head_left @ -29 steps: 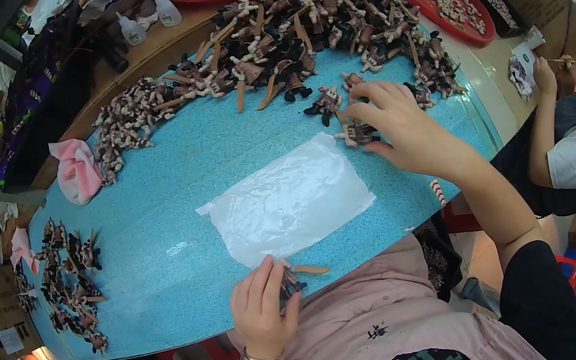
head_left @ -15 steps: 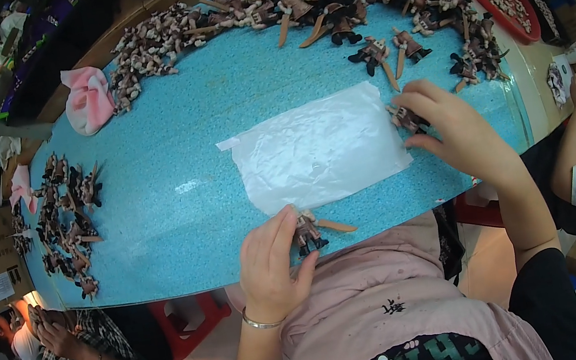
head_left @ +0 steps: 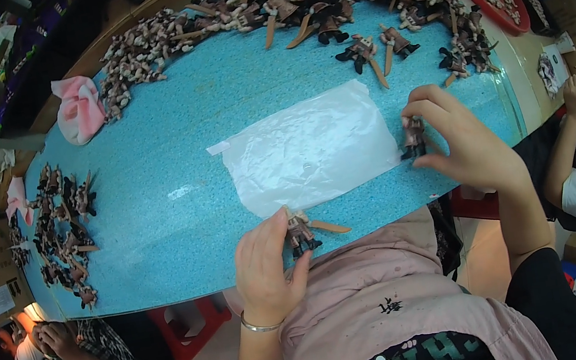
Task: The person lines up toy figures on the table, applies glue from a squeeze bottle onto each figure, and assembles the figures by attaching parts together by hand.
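Note:
Near the table's front edge, my left hand (head_left: 265, 265) grips a small toy figurine (head_left: 300, 234) between thumb and fingers. The figurine has a brownish body, dark boots and a tan blade-like piece (head_left: 330, 227) sticking out to the right. To the right of a white plastic sheet (head_left: 310, 150), my right hand (head_left: 461, 141) has its fingers curved around a second figurine (head_left: 413, 136). This one is upright with its dark boots toward me; the fingers partly cover it. The sheet lies flat on the blue tabletop (head_left: 149, 157) between the two figurines.
A large heap of similar figurines (head_left: 320, 1) lines the far edge. Another cluster (head_left: 62, 231) lies at the left. A pink cloth (head_left: 80, 111) sits far left, and a red tray (head_left: 519, 11) of small pale parts far right. Co-workers' hands (head_left: 57, 341) show at both sides.
The figurine in my right hand has turned from tilted to upright, and that hand has shifted slightly. My left hand keeps its hold on its figurine. The whole view has shifted a little.

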